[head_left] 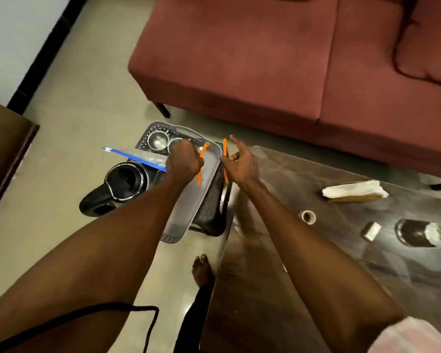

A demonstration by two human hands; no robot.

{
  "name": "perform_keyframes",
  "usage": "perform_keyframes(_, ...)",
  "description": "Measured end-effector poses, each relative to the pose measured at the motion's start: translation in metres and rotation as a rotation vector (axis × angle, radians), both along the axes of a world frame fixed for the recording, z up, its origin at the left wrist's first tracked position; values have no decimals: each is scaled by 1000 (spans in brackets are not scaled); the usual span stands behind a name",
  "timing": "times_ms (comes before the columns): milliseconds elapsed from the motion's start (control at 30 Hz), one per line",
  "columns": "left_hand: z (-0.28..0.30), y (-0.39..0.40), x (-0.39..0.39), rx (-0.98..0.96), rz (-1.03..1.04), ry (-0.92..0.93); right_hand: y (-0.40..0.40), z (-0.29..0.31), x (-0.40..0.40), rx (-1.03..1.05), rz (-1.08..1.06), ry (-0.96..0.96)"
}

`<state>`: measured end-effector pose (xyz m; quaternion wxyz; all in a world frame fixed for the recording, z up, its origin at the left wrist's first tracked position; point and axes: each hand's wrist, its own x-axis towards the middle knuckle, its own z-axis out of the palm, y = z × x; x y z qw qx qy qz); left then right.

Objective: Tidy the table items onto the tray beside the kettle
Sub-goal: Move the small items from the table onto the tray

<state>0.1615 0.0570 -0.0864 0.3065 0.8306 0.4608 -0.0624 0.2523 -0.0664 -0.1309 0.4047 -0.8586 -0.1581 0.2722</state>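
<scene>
Both hands over the grey perforated plastic tray (178, 225) beside the black electric kettle (117, 186), placing small items.

We find the left hand (185, 161) clenched around a flat clear packet with a blue edge (135, 157), held above the tray on its kettle side. The right hand (236, 161) pinches a thin orange plastic stick (225, 161) at the tray's far side from the kettle; a second orange stick (201, 161) hangs over the tray. We judge the packet light, floppy and slippery, best gripped at its stiff blue edge. The sticks look light, rigid and narrow; a mid-length pinch suits them.
</scene>
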Motion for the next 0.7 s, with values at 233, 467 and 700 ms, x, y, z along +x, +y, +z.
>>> perform_keyframes(233,-34,13,15,22,-79,110,36,-22,3,-169,-85,32)
perform_keyframes(467,-52,7,19,10,-150,179,37,-31,-4,-273,-176,78)
perform_keyframes(700,-56,11,24,7,-189,216,49,-27,-3,-312,-207,128)
